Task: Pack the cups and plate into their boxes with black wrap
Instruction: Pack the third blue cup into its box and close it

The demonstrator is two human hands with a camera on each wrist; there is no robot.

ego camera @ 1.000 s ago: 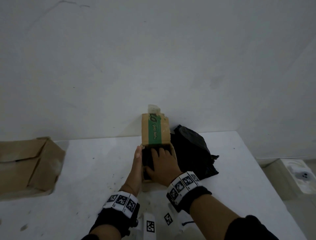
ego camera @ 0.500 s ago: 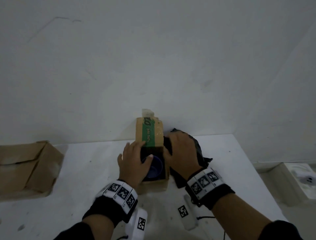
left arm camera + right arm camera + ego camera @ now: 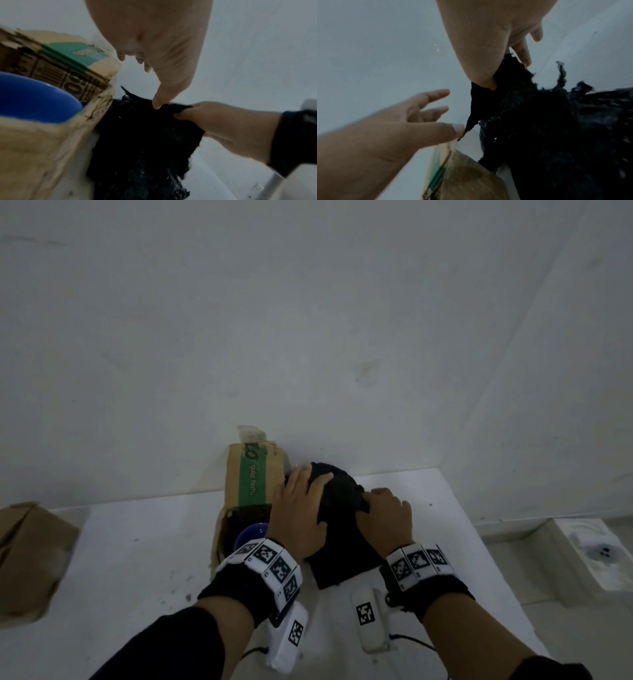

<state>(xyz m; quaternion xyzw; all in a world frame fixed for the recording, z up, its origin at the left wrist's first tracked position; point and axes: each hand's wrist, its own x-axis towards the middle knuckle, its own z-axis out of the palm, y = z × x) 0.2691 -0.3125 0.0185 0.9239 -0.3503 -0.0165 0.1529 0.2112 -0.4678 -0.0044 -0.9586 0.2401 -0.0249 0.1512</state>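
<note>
Right hand (image 3: 383,522) pinches the black wrap (image 3: 342,542) at its top edge; left hand (image 3: 301,515) lies open-fingered on it, by the table's back edge. Blue cup (image 3: 250,534) sits in the box (image 3: 253,477) alongside. Wrap looks soft, light & floppy, prob. best taken by an edge.

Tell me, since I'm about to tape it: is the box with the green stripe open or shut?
Open. The box has its flap standing up against the wall, and the blue cup shows inside.

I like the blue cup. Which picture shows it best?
The left wrist view: the blue cup fills the corner, inside the box. The head view shows only a sliver behind the left wrist. The right wrist view doesn't show it.
</note>
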